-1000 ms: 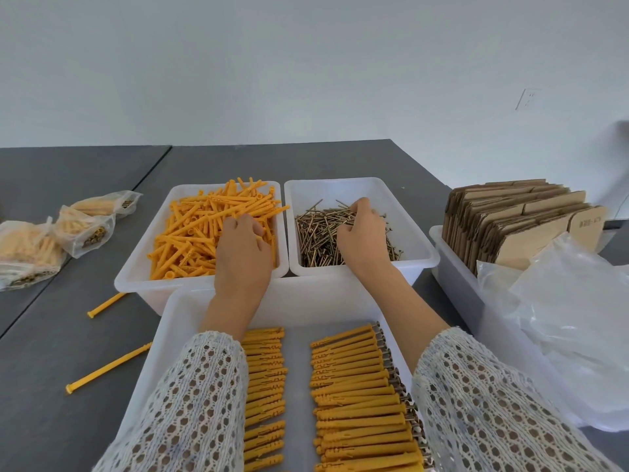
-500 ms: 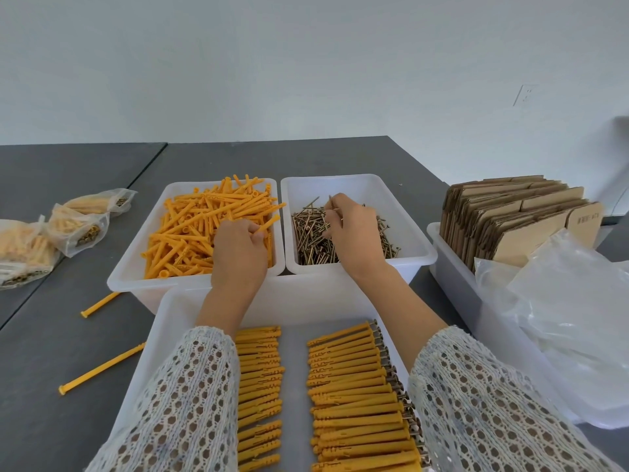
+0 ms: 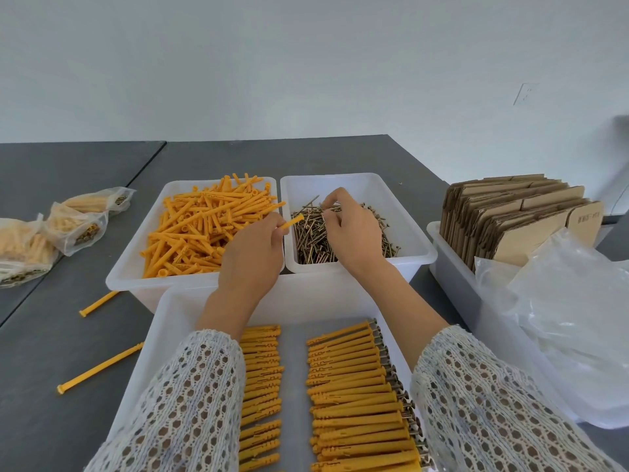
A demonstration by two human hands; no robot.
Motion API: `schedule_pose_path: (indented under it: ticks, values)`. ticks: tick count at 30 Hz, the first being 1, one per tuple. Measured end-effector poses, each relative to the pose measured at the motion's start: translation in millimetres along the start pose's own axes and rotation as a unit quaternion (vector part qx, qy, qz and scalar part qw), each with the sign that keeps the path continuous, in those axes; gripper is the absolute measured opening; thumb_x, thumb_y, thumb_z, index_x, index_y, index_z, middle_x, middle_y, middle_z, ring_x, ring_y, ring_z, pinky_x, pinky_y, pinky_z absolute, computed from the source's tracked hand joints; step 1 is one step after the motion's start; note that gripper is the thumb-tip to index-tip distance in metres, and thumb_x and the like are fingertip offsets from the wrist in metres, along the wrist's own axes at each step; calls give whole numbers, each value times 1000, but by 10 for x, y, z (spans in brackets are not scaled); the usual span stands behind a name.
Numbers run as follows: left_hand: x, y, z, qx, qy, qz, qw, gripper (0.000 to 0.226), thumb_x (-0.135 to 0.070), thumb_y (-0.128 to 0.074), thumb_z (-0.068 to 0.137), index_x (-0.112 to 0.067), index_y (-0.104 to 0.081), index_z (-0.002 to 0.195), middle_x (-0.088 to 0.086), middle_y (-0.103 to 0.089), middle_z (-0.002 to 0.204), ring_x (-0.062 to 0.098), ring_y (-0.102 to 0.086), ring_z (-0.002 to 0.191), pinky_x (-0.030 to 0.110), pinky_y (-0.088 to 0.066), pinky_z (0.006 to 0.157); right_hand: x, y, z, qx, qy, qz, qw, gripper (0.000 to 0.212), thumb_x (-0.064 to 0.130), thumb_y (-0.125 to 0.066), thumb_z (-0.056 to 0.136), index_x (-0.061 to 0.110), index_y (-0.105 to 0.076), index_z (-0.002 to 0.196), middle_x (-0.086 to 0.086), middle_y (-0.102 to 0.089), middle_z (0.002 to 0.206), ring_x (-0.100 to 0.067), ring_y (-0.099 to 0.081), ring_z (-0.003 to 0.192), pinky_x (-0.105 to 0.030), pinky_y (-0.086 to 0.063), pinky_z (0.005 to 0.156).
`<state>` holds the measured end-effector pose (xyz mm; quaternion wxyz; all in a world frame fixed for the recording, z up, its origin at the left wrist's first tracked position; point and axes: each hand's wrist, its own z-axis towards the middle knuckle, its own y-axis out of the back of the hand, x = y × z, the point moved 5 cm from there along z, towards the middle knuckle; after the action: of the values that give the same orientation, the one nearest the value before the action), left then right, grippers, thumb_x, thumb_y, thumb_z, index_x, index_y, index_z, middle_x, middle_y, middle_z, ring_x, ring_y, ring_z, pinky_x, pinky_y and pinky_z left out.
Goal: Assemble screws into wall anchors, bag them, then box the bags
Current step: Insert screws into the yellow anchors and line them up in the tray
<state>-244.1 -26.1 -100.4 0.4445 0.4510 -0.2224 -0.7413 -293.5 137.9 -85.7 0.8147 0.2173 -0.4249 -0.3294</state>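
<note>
- Left hand (image 3: 253,253): fingers curled, pinching one orange plastic wall anchor (image 3: 292,222) between thumb and fingertips. The anchor's open end points up and right, over the shared rims of the two back bins.
- Right hand (image 3: 350,229): fingers bent down into the pile of brass-coloured metal screws (image 3: 313,240), thumb and forefinger drawn together at the top of the pile; whether a screw is pinched between them, cannot tell.
- Screws lie in the white plastic bin at back right (image 3: 417,238).
- White plastic bin at back left (image 3: 132,264), just beside it, holds a loose heap of orange anchors (image 3: 200,226).
- Nearest white plastic tray (image 3: 163,338) holds two rows of assembled anchors with screws (image 3: 350,386), screw heads showing at the right side of the right row. Both white crochet sleeves (image 3: 190,403) overlap this tray.
- Dark grey table (image 3: 51,352): two single orange anchors (image 3: 98,367) lie loose left of the tray.
- Far left: clear plastic bags filled with anchors (image 3: 76,223).
- Right: white bin with upright flat brown cardboard boxes (image 3: 510,219); crumpled clear plastic bags (image 3: 561,311) in front.
</note>
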Motion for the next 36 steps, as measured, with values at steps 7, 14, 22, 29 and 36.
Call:
schedule_pose_path:
  ticks: [7,14,22,29,36]
  values:
    - [-54,-22,5,7,-29,23,999,33,-33,-38,106,-20,-68,102,-1,-63,80,20,-56,73,38,-44,59,114,-176,-47,135,65,75,986,22,13,-55,96,19,-70,111,7,-56,57,-3,-44,43,-14,-28,49]
    - [-22,-22,3,-7,6,-14,1000,36,-31,-41,105,-13,-63,84,-1,-53,68,17,-47,64,32,-28,55,122,-155,-45,132,13,170,976,22,9,-55,96,14,-72,107,13,-53,51,-5,-38,40,-14,-33,44]
    - [44,24,27,-46,43,-19,998,35,-28,-46,104,-10,-57,77,9,-50,72,20,-44,72,31,-27,60,71,-9,-29,116,-59,292,948,24,4,-53,96,15,-74,103,13,-67,88,-1,-47,43,-10,-38,48]
    - [59,7,19,-44,41,-12,998,32,-29,-47,103,-10,-65,85,10,-53,80,21,-44,85,30,-27,66,34,-70,-55,168,-74,294,938,25,9,-54,97,24,-74,99,-2,-54,53,-11,-39,41,-26,-41,44]
    - [67,-11,18,-41,52,-19,998,26,-29,-49,102,-11,-69,98,8,-49,89,22,-45,86,30,-30,70,30,-91,-74,199,-79,301,929,24,9,-54,97,20,-75,103,11,-50,46,-9,-36,41,-23,-40,43]
